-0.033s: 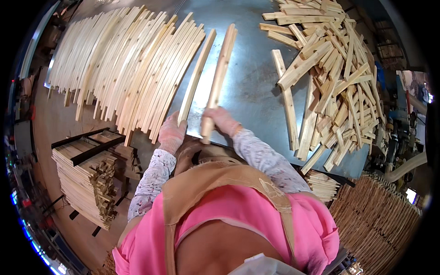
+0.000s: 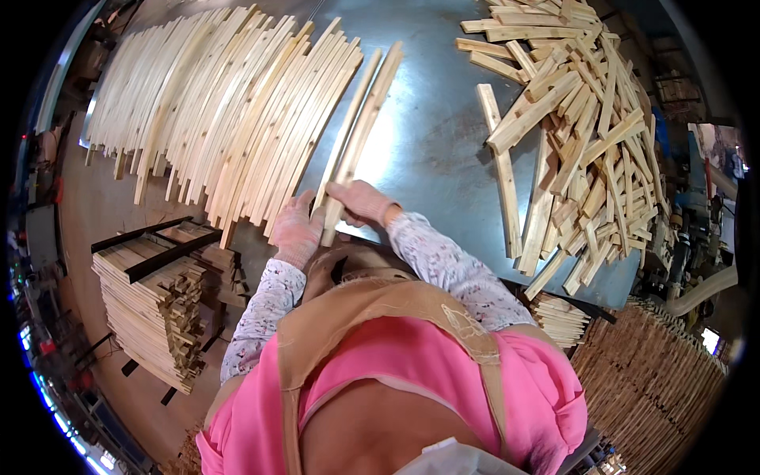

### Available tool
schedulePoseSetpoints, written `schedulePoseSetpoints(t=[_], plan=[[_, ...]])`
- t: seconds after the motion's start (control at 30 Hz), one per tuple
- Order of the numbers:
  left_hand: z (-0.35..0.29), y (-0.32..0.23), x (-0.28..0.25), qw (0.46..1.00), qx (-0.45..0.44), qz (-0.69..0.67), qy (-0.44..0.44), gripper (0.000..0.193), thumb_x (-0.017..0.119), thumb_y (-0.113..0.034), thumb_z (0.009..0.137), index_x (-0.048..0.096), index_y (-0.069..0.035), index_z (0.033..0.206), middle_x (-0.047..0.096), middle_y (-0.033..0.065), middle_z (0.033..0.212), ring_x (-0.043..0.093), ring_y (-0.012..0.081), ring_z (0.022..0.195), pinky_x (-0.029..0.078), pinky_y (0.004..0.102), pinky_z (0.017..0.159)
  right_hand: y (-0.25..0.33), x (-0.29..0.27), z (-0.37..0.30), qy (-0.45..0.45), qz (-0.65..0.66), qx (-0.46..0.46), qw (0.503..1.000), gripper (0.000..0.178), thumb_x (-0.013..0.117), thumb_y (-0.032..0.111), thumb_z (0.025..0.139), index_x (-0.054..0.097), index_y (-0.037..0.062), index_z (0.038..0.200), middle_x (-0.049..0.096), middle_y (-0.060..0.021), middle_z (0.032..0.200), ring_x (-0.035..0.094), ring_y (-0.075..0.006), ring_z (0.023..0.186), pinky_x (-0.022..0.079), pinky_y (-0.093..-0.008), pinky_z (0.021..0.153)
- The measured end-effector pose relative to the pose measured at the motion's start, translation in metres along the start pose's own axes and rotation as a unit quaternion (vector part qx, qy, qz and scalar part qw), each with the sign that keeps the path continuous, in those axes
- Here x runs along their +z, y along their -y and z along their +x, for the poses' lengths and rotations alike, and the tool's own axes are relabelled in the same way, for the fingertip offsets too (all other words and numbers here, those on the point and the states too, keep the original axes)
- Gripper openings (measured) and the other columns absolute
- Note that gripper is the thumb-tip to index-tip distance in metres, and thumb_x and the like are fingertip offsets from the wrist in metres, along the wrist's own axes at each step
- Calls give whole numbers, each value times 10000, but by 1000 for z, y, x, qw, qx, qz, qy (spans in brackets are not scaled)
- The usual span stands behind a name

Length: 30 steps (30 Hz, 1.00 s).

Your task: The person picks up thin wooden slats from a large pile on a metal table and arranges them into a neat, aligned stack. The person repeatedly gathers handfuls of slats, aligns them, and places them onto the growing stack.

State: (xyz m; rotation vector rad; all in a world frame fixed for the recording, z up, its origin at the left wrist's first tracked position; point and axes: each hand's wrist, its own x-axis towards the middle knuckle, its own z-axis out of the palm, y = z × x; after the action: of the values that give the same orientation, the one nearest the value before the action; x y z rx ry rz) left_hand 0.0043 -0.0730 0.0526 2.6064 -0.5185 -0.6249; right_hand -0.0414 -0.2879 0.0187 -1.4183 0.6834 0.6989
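Two pale wooden strips lie side by side, slanting away from me on a grey metal table (image 2: 443, 174). My left hand (image 2: 296, 228), in what looks like a pinkish glove, is closed around the near end of the left wooden strip (image 2: 353, 119). Next to it, my right hand (image 2: 364, 203) grips the right wooden strip (image 2: 369, 123) near its close end. The strips almost touch along their length. To their left stretches a wide row of similar strips (image 2: 214, 111), laid roughly parallel, with their near ends past the table edge.
A jumbled heap of wooden strips (image 2: 578, 142) covers the table's right side, with one lone strip (image 2: 500, 174) at its left. Below the table at left stands a stack of wood (image 2: 146, 317) under black bars. More stacked wood (image 2: 641, 388) rises at the lower right.
My right hand has moved left with its strip, narrowing the gap to the strip in my left hand. The left hand has stayed nearly in place.
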Motion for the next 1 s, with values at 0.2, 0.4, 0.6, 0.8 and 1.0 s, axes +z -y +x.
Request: schedulePoseSetpoints(t=[0.2, 0.4, 0.6, 0.8, 1.0], plan=[[-12, 20, -10, 988, 117, 68, -80, 633, 714, -400, 961, 590, -97, 1502, 580, 180, 1520, 478, 407, 1465, 321, 521, 1282, 66, 41, 19, -40, -385, -110, 915, 742, 467, 662, 1055, 794, 14, 901, 766, -241, 905, 755, -394, 919, 587, -476, 906], [-25, 32, 2, 979, 73, 174, -72, 717, 783, -408, 919, 575, -115, 1540, 447, 181, 1671, 384, 400, 1563, 274, 507, 1322, 64, -166, -61, -551, -410, -223, 692, 318, 753, 345, 842, 733, 74, 1006, 742, -204, 1025, 699, -418, 932, 531, -544, 823], [18, -83, 18, 982, 177, 2, -61, 608, 747, -271, 947, 613, -20, 1484, 559, 257, 1565, 510, 442, 1463, 395, 535, 1241, -47, -312, -72, -777, -115, -55, 616, 520, 820, 132, 849, 619, 29, 1317, 695, -232, 1156, 661, -440, 1202, 546, -502, 1032], [84, -215, 98, 921, 225, -273, 162, 498, 669, -335, 1062, 634, 50, 1376, 723, 221, 1277, 695, 333, 1173, 546, 414, 1030, -92, -143, -129, -447, -17, -279, 850, 466, 698, 266, 977, 610, 5, 1353, 711, -302, 1132, 678, -473, 1122, 535, -537, 1015], [82, -248, 67, 983, -39, -132, 122, 593, 699, -481, 998, 709, 20, 1316, 787, 173, 1159, 739, 305, 1088, 542, 444, 1009, -164, -237, -146, -632, -351, -144, 676, 700, 763, 367, 924, 562, 70, 1526, 680, -257, 1274, 654, -451, 1173, 537, -499, 1020]])
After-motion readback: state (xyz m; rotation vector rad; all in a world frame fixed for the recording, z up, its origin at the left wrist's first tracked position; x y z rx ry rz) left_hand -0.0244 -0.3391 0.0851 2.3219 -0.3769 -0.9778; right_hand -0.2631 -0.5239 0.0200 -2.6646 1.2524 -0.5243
